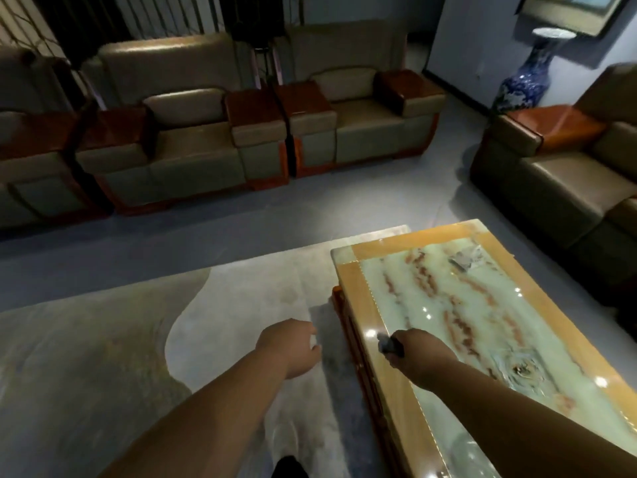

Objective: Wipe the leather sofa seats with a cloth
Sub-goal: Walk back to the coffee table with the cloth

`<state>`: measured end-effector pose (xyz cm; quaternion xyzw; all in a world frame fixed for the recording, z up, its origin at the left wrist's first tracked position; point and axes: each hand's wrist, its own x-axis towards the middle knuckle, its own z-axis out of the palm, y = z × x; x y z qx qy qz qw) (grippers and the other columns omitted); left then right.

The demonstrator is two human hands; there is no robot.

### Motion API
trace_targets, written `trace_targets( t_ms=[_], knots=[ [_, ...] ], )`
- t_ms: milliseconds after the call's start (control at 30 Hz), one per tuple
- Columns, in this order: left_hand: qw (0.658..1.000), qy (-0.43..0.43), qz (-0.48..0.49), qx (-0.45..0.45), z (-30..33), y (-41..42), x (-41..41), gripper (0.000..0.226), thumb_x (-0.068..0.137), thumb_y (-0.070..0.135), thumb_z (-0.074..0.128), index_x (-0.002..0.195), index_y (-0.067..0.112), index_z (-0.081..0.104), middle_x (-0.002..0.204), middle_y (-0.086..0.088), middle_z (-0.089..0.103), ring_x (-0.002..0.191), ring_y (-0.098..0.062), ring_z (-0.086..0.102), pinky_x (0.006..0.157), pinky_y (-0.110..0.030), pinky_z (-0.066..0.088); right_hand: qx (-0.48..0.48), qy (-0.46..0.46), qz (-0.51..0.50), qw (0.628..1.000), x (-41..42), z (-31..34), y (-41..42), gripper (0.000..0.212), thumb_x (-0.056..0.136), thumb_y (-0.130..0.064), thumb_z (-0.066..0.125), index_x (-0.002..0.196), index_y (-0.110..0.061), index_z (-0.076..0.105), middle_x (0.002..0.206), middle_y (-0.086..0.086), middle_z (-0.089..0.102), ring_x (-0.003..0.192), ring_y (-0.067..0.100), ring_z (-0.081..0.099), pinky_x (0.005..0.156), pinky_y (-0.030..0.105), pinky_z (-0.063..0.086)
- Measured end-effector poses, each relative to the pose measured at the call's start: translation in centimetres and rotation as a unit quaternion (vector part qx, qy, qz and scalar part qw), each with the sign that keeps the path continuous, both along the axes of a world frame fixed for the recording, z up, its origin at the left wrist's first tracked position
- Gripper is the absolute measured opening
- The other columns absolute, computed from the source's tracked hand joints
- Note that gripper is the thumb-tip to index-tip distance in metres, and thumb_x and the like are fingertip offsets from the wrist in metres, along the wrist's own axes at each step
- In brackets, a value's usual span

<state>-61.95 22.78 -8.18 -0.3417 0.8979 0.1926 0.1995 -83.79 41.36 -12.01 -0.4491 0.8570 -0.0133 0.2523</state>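
Evidently still on the approach, the right hand (pixel 418 350) clenches a dark cloth (pixel 389 345) above the bench (pixel 365 274), left hand (pixel 293 346) released; next, reach the sofa seats (pixel 196 141).

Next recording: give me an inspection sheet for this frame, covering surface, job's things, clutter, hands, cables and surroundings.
Surface: leather sofa seats across the room, out of reach of both hands.
Job's things: small dark cloth bunched in the right hand.
Clutter: crumpled wrapper on the marble coffee table.
Hands: left hand loose and holding nothing over the rug; right hand grips the cloth above the table.
Cables: nothing seen.
Surroundings: blue-and-white vase in the corner, dim room.
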Motion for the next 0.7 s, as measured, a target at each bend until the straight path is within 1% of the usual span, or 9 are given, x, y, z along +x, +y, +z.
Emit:
trace_targets(
  t_ms=[67,133,267,367,467,533,600,700],
  knots=[
    [0.999,-0.011,-0.047,-0.007,0.5,-3.7,-2.3,0.052,0.103,0.052,0.048,0.147,0.026,0.056,0.148,-0.001,0.058,0.130,-0.026,0.058,0.106,-0.039,0.051,0.009,0.010,-0.030,0.999,-1.2,0.3,-2.0,0.023,0.094,-0.055,0.058,0.099,-0.033,0.065,0.086,-0.010,0.065,0.079,0.013,0.062,0.067,0.030,0.047],
    [0.996,-0.015,-0.084,-0.014,0.8,-6.8,-4.5,0.052,0.102,0.053,0.048,0.146,0.026,0.056,0.145,-0.002,0.060,0.128,-0.026,0.060,0.104,-0.041,0.052,0.016,0.020,-0.054,0.998,-2.1,0.7,-3.5,0.023,0.095,-0.054,0.057,0.104,-0.034,0.065,0.089,-0.009,0.063,0.081,0.014,0.059,0.066,0.029,0.041],
    [0.990,-0.027,-0.140,-0.018,0.8,-10.7,-8.9,0.052,0.101,0.053,0.049,0.146,0.027,0.057,0.142,-0.001,0.063,0.126,-0.026,0.062,0.100,-0.039,0.054,-0.004,0.002,-0.121,0.993,-3.0,1.0,-5.0,0.027,0.095,-0.055,0.056,0.105,-0.032,0.065,0.091,-0.007,0.065,0.084,0.017,0.062,0.070,0.032,0.050],
    [0.983,-0.036,-0.182,-0.014,0.3,-11.6,-12.5,0.049,0.102,0.052,0.049,0.141,0.025,0.059,0.140,-0.001,0.064,0.125,-0.026,0.062,0.100,-0.039,0.053,-0.003,-0.020,-0.178,0.984,-3.2,0.5,-4.6,0.027,0.095,-0.053,0.055,0.102,-0.030,0.066,0.088,-0.006,0.066,0.081,0.016,0.061,0.068,0.031,0.048],
    [0.975,-0.035,-0.222,-0.005,-0.3,-11.4,-15.7,0.046,0.101,0.052,0.051,0.138,0.026,0.061,0.134,-0.001,0.066,0.121,-0.025,0.063,0.099,-0.039,0.054,0.005,-0.042,-0.221,0.974,-3.6,-0.5,-3.5,0.030,0.095,-0.057,0.051,0.099,-0.031,0.065,0.086,-0.008,0.066,0.079,0.014,0.062,0.070,0.033,0.053],
    [0.969,-0.034,-0.245,-0.002,-0.8,-11.4,-17.6,0.044,0.099,0.053,0.051,0.134,0.028,0.063,0.129,0.001,0.068,0.116,-0.024,0.065,0.095,-0.039,0.056,0.002,-0.048,-0.241,0.969,-4.2,-0.7,-3.4,0.027,0.096,-0.056,0.050,0.096,-0.032,0.062,0.085,-0.008,0.064,0.078,0.014,0.061,0.066,0.031,0.047],
    [0.962,-0.038,-0.270,-0.007,-1.4,-11.3,-19.6,0.045,0.098,0.053,0.051,0.135,0.031,0.063,0.131,0.003,0.067,0.118,-0.023,0.063,0.095,-0.037,0.056,-0.005,-0.045,-0.254,0.966,-5.3,-0.5,-3.6,0.020,0.097,-0.051,0.053,0.094,-0.032,0.060,0.086,-0.009,0.062,0.079,0.015,0.059,0.062,0.029,0.039],
    [0.956,-0.042,-0.291,-0.020,-1.6,-11.3,-23.0,0.052,0.098,0.054,0.052,0.145,0.034,0.058,0.142,0.005,0.062,0.127,-0.023,0.061,0.098,-0.034,0.053,-0.011,-0.040,-0.266,0.963,-7.2,-1.1,-3.9,0.018,0.097,-0.047,0.053,0.091,-0.031,0.057,0.088,-0.008,0.060,0.081,0.018,0.056,0.061,0.030,0.037]
  ],
)
